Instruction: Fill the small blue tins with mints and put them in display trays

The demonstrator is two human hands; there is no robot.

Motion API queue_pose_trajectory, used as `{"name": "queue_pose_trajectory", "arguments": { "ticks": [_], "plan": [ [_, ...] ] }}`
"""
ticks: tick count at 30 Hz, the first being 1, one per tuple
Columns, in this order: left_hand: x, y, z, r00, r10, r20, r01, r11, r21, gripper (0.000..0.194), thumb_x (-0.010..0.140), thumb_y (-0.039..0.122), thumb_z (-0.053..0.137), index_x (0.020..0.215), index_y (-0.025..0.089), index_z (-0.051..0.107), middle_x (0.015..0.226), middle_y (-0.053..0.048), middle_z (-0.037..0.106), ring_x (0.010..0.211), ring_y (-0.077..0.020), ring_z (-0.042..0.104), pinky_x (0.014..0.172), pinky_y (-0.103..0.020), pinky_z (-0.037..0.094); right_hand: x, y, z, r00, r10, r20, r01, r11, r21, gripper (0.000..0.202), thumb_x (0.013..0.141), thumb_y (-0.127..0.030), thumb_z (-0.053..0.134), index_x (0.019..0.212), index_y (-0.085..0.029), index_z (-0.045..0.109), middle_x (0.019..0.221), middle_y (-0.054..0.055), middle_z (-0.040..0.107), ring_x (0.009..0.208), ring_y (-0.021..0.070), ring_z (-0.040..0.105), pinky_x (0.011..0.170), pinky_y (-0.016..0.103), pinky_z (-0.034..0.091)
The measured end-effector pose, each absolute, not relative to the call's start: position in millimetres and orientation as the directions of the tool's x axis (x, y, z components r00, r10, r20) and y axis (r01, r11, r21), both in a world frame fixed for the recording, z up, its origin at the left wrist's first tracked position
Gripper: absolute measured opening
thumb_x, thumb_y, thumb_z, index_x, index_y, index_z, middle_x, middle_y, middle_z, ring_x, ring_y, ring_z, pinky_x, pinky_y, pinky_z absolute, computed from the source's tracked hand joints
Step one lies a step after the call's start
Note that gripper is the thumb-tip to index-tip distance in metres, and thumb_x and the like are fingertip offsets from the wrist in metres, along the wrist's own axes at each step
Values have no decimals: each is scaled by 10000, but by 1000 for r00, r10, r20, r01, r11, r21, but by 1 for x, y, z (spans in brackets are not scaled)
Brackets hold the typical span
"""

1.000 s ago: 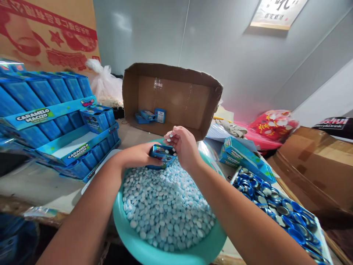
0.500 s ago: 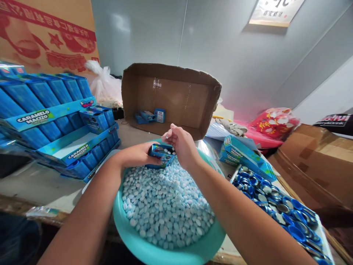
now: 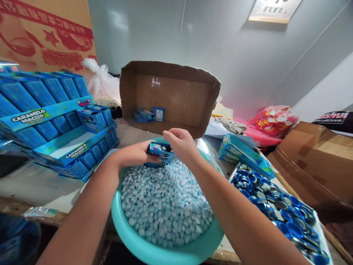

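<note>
We cannot see the fingertips of the right hand (image 3: 183, 141), since they curl in behind the back of the hand, so we cannot tell whether that grip pinches anything. The far fingers of the left hand (image 3: 142, 151) are also hidden, behind the blue tin (image 3: 160, 162) it holds over the far part of the basin (image 3: 165, 254). The basin's near rim reaches the lower edge of our view, and both forearms cover parts of its sides.

The turquoise basin holds a broad heap of pale blue and white candies (image 3: 165, 206). Inside the tin's open top we make out a little white, partly masked by the right hand. Beyond the basin, a cardboard box (image 3: 171, 95) lies with its opening toward us and a few small blue packs (image 3: 158, 114) inside. To the basin's left, display trays (image 3: 75, 152) marked "CARAMELO MACIZO" carry rows of blue packs on the table (image 3: 128, 134); to its right, a white tray (image 3: 322, 235) is piled with blue-rimmed lids (image 3: 275, 206).

Our left arm comes in from the near left of the basin, its grip closed around the tin, thumb across the near face. Our right arm comes from the near right, the hand bent inward just above the tin's mouth.
</note>
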State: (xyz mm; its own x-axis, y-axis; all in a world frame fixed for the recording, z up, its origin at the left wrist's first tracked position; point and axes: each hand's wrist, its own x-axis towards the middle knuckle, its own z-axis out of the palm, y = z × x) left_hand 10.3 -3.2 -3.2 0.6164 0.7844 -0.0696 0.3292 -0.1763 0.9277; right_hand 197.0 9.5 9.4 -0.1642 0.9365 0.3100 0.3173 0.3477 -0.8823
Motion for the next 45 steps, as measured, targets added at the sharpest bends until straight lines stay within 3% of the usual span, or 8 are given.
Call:
{"name": "queue_pose_trajectory", "arguments": {
  "ticks": [6,11,15,19,22,30,37,45],
  "plan": [
    [8,-3,-4,584,805,-105,379,-156,912,597,772,350,764,1308,192,552,1268,-76,667,1192,-307,587,1027,-404,461,209,13,6,-199,911,362,478,413,-776,63,809,-289,604,792,-236,635,600,-38,536,568,140,446,536,278,259],
    [7,-2,-5,571,813,-113,390,-148,909,560,756,336,762,1265,195,574,1244,-64,683,1159,-299,603,1001,-392,471,210,14,1,-244,895,373,573,443,-689,79,777,-214,607,711,-241,640,622,-22,576,564,139,448,524,282,258],
    [7,-2,-6,583,805,-106,391,-164,906,531,772,341,750,1252,192,577,1231,-65,688,1135,-290,610,990,-392,473,205,13,0,-244,906,346,463,422,-780,94,781,-237,622,689,-237,640,570,-27,556,527,132,439,507,282,253],
    [5,-2,-7,568,817,-96,391,-165,906,571,767,332,752,1284,193,553,1268,-84,665,1177,-301,593,1015,-399,459,201,15,4,-112,968,224,264,246,-933,149,820,-344,599,927,-244,627,638,-28,621,557,153,512,511,277,326],
    [4,-3,-8,544,831,-114,415,-148,898,574,752,341,764,1266,193,556,1257,-87,664,1172,-306,590,1014,-412,457,204,16,7,-56,976,208,175,215,-961,213,821,-341,582,1013,-249,596,678,-40,615,566,148,508,518,276,345],
    [4,-3,-6,548,829,-114,397,-137,907,601,750,366,775,1278,193,548,1267,-85,658,1195,-311,577,1041,-431,443,210,16,0,-171,956,240,283,281,-917,183,715,-182,617,883,-250,642,604,-52,579,518,138,491,483,273,287],
    [5,-6,-3,533,835,-137,407,-112,906,597,736,355,771,1265,188,552,1263,-94,659,1190,-318,581,1024,-425,454,209,14,7,-126,953,277,416,304,-857,79,797,-277,602,844,-243,655,627,-18,635,512,149,499,489,286,297],
    [4,-5,-4,571,815,-98,385,-161,909,558,779,367,772,1269,206,558,1268,-81,661,1182,-302,596,1033,-410,449,207,7,15,-197,955,222,421,287,-860,176,889,-381,550,832,-236,632,646,2,672,589,178,569,536,294,342]
  ]
}}
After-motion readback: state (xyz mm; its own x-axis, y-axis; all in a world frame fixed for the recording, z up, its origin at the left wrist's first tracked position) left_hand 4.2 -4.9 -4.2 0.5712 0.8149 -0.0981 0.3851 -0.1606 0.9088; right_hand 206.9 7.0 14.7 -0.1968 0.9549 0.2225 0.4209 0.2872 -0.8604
